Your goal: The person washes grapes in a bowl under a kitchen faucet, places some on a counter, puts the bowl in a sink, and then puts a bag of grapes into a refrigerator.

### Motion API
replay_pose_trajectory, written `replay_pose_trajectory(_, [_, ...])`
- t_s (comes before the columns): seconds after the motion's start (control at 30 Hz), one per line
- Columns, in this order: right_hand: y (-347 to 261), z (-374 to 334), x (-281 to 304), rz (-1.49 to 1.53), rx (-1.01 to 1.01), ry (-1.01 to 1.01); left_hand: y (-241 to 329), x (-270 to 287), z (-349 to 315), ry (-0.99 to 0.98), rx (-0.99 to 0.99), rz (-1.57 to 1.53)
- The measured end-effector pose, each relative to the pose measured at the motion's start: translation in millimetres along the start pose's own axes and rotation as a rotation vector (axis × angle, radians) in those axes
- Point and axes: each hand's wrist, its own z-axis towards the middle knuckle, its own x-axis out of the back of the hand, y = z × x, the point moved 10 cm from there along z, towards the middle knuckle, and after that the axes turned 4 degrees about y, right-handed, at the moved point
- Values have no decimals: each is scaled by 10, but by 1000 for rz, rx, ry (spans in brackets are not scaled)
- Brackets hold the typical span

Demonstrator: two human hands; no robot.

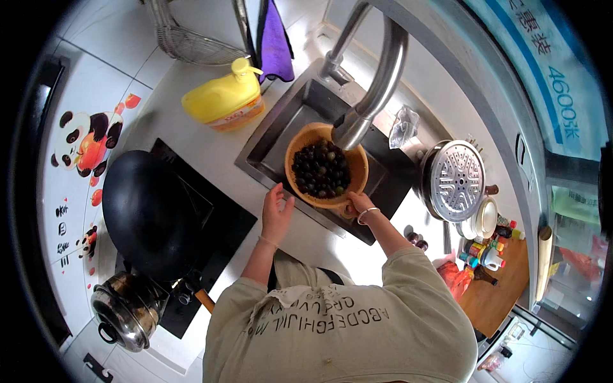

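A light orange plastic basin [357,163] rests within the sink [271,137], under the faucet [350,131]. Inside it lies a heap of small dark round fruit that look like grapes [321,169], a few of them greenish. My right hand [359,204] is closed on the basin's near right edge, where a handle seems to stick out. Just left of the basin, over the sink's near edge, my left hand [276,214] is held with its fingers apart and nothing in them. Whether its fingertips touch the basin I cannot tell.
Left of the sink stand a yellow pump bottle [223,102] and a black wok [150,214] on the stove. A lidded steel pot [124,313] is nearer. To the right are a perforated steel steamer plate [458,180], bowls [486,217] and several seasoning bottles [485,252].
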Motion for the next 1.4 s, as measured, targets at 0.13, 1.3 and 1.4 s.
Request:
replay_pose_trajectory(0.13, [-363,-620,-12,35,67,-43,-111,-358,119,-112,147,-440])
replay_pose_trajectory(1.3, [-1690,-1515,-900,-784,1335,266,-50,-961,-314,-460,103,-282])
replay_pose_trajectory(1.4, [-1564,-1439,-735,-444,1093,124,-90,-949,-338,-453,152,-385])
